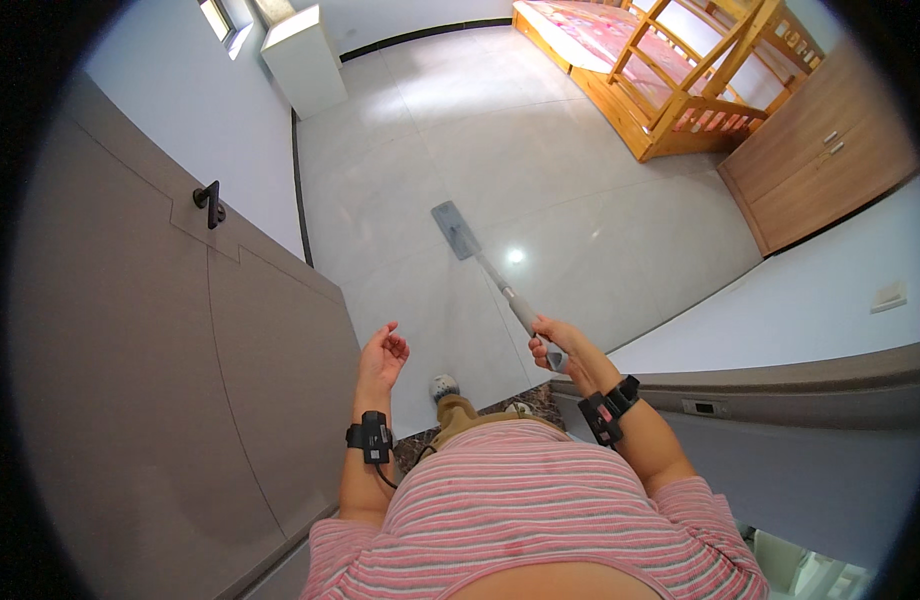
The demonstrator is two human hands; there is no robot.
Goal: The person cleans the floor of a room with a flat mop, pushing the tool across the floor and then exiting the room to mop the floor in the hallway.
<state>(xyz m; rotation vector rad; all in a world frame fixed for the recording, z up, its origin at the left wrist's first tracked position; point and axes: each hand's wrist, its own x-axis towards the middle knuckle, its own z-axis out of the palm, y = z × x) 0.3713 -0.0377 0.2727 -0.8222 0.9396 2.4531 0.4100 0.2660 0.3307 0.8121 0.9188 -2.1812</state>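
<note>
A: What is gripped by the right hand [555, 340]?

B: The grey handle of a flat mop [492, 275] is clasped there, with the fingers wrapped round its near end. The handle is slanted away from the hand, and the rectangular mop head is laid flat on the pale tiled floor [580, 190], well beyond the hand and toward the far wall.

A: And the left hand [382, 355]?

B: Nothing is held by it. It is raised with the palm turned inward and the fingers loosely curled, well apart from the mop handle and beside the open brown door [180, 380].

A: What else is seen around the mop?

B: A wooden bunk bed [680, 80] is placed far beyond the mop head, to its right, and a wooden cabinet [830, 160] is set just beside the bed. A white box-like unit [305, 60] is stood against the wall beyond the mop head, to its left. A black handle [210, 203] is fixed on the door, left of the mop head. Black bands are worn on both wrists.
</note>
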